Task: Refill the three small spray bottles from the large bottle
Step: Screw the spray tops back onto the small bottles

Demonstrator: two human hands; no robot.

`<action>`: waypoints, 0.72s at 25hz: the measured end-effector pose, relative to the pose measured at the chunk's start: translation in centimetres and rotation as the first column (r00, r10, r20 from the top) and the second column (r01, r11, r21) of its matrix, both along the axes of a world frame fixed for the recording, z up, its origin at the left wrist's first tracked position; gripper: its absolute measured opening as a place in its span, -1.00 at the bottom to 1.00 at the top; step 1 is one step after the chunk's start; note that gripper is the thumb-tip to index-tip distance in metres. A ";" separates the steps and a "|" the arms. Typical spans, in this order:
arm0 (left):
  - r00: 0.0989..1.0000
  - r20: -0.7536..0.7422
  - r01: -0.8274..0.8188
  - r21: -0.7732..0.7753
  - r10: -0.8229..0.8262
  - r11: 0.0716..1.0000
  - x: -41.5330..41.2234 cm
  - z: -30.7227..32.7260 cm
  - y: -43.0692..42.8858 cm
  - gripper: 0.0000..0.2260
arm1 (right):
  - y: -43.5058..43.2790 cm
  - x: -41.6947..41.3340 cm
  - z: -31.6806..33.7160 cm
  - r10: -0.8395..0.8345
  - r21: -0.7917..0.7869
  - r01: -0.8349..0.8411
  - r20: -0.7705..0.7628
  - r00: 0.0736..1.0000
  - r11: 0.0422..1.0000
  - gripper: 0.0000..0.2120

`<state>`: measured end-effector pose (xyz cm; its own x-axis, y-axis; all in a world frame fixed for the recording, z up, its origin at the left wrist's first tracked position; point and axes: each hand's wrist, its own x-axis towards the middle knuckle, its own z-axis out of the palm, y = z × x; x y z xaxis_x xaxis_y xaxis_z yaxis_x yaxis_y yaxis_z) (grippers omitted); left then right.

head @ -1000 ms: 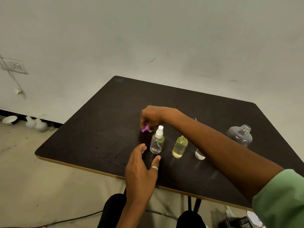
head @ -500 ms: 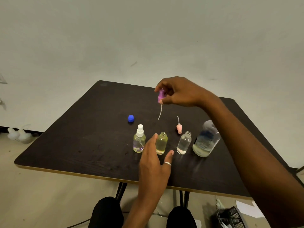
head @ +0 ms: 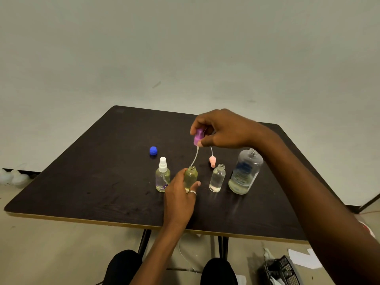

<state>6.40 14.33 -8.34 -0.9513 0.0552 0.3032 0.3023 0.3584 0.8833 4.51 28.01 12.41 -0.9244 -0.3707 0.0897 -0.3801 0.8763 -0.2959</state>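
Observation:
Three small bottles stand in a row on the dark table (head: 82, 182). The left bottle (head: 162, 178) wears a white spray top. My left hand (head: 180, 194) grips the middle, yellowish bottle (head: 191, 177), which is uncapped. My right hand (head: 222, 128) pinches a purple spray top (head: 198, 137) above it, its dip tube reaching down to the bottle's neck. The right small bottle (head: 217, 178) is uncapped with a little clear liquid. The large clear bottle (head: 245, 171) stands uncapped at the right, liquid low in it.
A pink spray top (head: 212, 160) with its tube lies behind the right small bottle. A blue cap (head: 153, 150) lies further back left. A dark basket (head: 281, 270) and papers are on the floor at lower right.
My right hand lifted the purple spray top from the table's left and brought it down over the middle bottle. My left hand moved forward and took hold of that bottle.

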 end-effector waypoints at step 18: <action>0.999 -0.027 0.043 0.031 -0.042 0.999 -0.6 -0.7 -0.5 -0.66 | -2.4 -0.6 -6.0 0.020 0.200 -0.052 0.159 0.987 0.978 -0.79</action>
